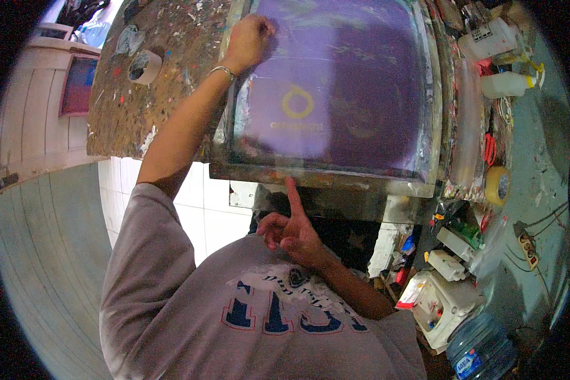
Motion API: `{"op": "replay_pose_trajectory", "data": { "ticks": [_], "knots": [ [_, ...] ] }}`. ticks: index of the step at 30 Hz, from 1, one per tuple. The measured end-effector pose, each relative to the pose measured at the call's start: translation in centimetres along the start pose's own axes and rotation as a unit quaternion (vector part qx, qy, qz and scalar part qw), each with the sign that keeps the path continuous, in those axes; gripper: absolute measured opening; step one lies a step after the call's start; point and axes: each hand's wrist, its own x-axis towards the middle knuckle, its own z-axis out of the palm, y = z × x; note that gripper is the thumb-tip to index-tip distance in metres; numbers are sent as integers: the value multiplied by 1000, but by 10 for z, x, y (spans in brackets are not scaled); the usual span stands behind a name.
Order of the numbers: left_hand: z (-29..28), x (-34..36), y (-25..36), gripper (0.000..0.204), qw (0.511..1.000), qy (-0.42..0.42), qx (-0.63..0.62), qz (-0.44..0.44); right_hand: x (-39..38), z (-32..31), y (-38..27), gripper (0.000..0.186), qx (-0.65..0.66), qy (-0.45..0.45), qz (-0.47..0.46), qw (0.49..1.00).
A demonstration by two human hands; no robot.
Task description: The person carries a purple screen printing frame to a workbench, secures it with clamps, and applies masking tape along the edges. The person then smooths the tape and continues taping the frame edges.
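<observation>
A screen printing frame (361, 182) lies on the worktable, its purple mesh (377, 82) bearing a pale yellow ring design (297, 102) with blurred lettering under it. My left hand (250, 43) is closed in a fist over the mesh's left edge, near the far end. Whatever its fingers may hold is hidden. A bracelet (225, 71) circles that wrist. My right hand (292, 233) is at the frame's near bar, index finger stretched out with the tip at the bar's edge. Its other fingers are loosely bent, and nothing shows in them.
On the paint-spotted tabletop (171, 95) at left sits a roll of tape (145, 67). White bottles (503, 85) and another tape roll (497, 185) crowd the right side. Lower right are a cut-open white jerrycan (440, 310), a large blue water bottle (481, 348) and a power strip (528, 251).
</observation>
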Motion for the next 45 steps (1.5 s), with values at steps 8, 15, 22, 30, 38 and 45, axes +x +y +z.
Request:
{"op": "replay_pose_trajectory", "data": {
  "ticks": [8, 15, 22, 30, 38, 45],
  "knots": [
    [8, -7, 16, 9, 998, 22, 23, -62, 0, -7, 0, 125, -5, -8, 2, 1000],
    [16, -18, 14, 7, 997, 61, 16, -46, -3, -11, -2, 125, -3, -5, 12, 1000],
    [14, -16, 26, 9, 995, 53, 4, -80, -2, -10, -7, 127, -47, -8, 6, 999],
    [21, -16, 15, 8, 996, 55, 37, -59, -4, -7, -3, 128, -46, 6, 13, 999],
    [20, -36, 35, 71, 995, 31, 36, -91, -5, -10, -3, 126, -60, 7, 10, 998],
    [18, -101, 57, 96, 997, 6, 53, -48, -1, -7, -5, 119, -85, 8, 0, 996]
  ]
}}
